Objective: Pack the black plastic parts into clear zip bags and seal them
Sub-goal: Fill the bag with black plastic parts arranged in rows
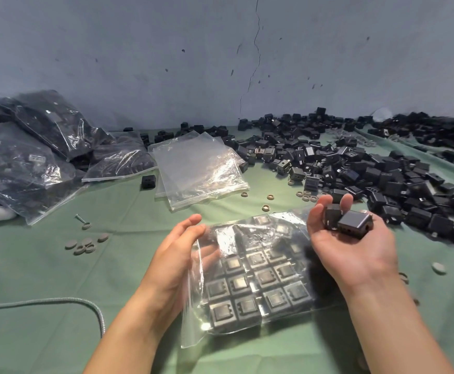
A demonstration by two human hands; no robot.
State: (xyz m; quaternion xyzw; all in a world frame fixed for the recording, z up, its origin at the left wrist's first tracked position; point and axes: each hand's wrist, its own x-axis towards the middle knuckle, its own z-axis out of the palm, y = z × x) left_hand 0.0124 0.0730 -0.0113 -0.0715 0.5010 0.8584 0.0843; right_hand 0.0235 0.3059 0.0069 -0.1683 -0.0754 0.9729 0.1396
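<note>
A clear zip bag (250, 282) lies on the green cloth in front of me, filled with black plastic parts set in neat rows. My left hand (177, 255) is at the bag's open left edge, its fingers straight and slipped under the plastic flap. My right hand (352, 238) hovers palm up over the bag's right end and cradles two black plastic parts (348, 221) in its curled fingers. A big heap of loose black parts (369, 168) spreads across the right and back of the table.
Empty clear zip bags (198, 168) lie stacked at the centre back. Filled bags (31, 157) pile up at the left. Small grey rings and discs (85, 245) are scattered on the cloth. A grey cable (66, 302) runs along the lower left. A wall closes the back.
</note>
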